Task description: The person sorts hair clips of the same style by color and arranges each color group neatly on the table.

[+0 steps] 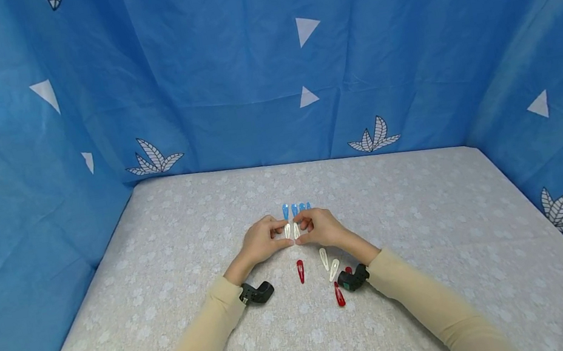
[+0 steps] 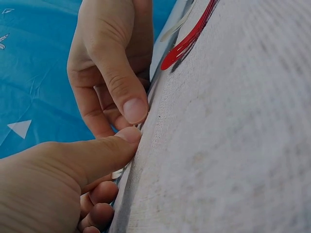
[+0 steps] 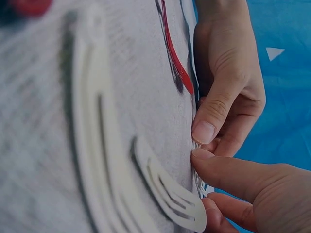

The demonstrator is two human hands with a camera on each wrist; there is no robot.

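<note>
Two white snap hair clips lie side by side at the middle of the table, below the blue ones. My left hand point(image 1: 264, 241) pinches the left white clip point(image 1: 287, 231) lengthwise, thumb at its near end and a finger at its far end. My right hand point(image 1: 321, 227) pinches the right white clip point(image 1: 296, 231) the same way. The thumb tips of both hands nearly meet in the left wrist view, where the fingers hide most of the clips. Several blue hair clips point(image 1: 295, 209) stand in a row just beyond the fingers.
One red hair clip point(image 1: 301, 271) lies nearer me, between the forearms. By the right wrist lie a white clip point(image 1: 324, 259), another white clip point(image 1: 334, 269) and a red clip point(image 1: 339, 294). A further red clip point(image 1: 349, 270) is partly hidden by the wrist camera. Blue curtain point(image 1: 253, 69) surrounds the table.
</note>
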